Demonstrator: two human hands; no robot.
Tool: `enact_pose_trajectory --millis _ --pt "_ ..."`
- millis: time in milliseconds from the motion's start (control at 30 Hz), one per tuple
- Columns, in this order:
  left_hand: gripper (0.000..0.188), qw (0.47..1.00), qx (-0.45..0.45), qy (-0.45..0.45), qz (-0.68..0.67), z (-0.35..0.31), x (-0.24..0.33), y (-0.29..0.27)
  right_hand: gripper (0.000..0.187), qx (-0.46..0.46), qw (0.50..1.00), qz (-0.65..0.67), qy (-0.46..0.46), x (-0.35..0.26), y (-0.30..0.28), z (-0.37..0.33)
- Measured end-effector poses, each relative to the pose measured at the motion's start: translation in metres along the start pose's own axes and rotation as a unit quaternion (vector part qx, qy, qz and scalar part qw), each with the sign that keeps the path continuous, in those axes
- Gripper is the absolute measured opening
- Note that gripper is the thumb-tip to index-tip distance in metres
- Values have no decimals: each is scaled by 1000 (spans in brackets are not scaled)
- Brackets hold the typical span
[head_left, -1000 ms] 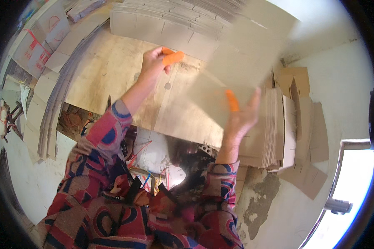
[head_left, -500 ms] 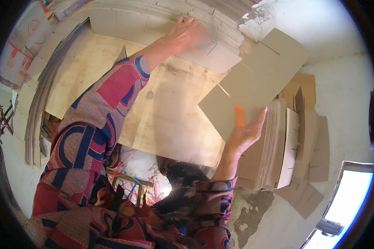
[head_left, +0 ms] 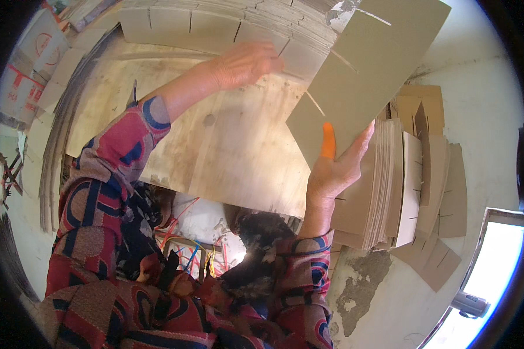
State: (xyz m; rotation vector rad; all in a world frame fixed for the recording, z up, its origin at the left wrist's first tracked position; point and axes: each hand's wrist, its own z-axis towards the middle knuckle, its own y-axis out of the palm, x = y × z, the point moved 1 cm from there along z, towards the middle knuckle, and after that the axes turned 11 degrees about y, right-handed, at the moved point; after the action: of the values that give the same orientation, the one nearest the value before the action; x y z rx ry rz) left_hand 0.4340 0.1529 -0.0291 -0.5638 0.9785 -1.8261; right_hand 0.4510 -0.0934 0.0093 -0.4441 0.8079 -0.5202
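Observation:
In my right hand (head_left: 335,174) is a flat greyish-brown slotted cardboard strip (head_left: 370,70), tilted up to the far right. An orange cover (head_left: 329,141) on the thumb presses against its near face; the other fingers are behind it. My left hand (head_left: 247,64) is over the far part of the wooden board, beside the front of a long stack of slotted cardboard strips (head_left: 209,29). Its fingers are bent and smeared by motion, so I cannot tell whether they grip anything.
The pale wooden board (head_left: 233,145) lies before me. To the right stands a thick pile of cardboard pieces (head_left: 384,186), with loose slotted pieces (head_left: 431,262) beyond. More cardboard sheets (head_left: 70,110) lean at the left, near printed cartons (head_left: 32,64). Coloured wires (head_left: 204,256) show below the board.
My left hand has drawn back toward me and slightly left from the far stack. My right hand has raised the cardboard strip farther up and tilted it more steeply.

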Motion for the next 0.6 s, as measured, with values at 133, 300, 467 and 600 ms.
enact_pose_trajectory --millis 133,300,467,600 --pt "7 999 -15 29 6 4 31 -7 68 -31 999 2 24 -1 -1 -2" --pt "7 998 -36 48 14 10 52 -14 67 -55 998 2 26 -1 -2 -4" --pt "8 997 -28 76 5 14 78 -27 68 -93 995 -22 5 2 5 -5" --pt "11 997 -16 72 14 10 94 -34 69 -104 994 -10 11 -4 4 -4"
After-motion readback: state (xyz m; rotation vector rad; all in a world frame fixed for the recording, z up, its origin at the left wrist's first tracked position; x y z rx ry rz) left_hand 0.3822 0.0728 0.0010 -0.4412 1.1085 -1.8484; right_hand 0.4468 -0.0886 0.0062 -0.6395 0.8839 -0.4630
